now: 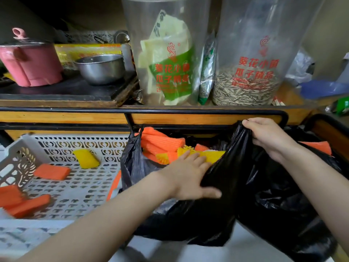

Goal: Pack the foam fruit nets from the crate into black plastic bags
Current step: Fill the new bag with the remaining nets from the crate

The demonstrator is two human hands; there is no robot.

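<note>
Your right hand point(268, 137) is clamped on the raised rim of the black bag point(217, 214), so hold that edge high and taut. Your left hand point(188, 173), fingers straight and laid flat, presses the yellow nets point(211, 155) down inside the mouth beside the orange nets point(162, 142); blur makes it hard to tell whether a net is caught under the fingertips. Push the pile toward the bag's far side, because more wait in the crate point(79, 146): one yellow net point(86, 158) near its far wall and orange ones point(28, 205) in its near left corner.

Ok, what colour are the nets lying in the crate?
Mostly orange nets, plus one yellow net; the head view shows them.
</note>
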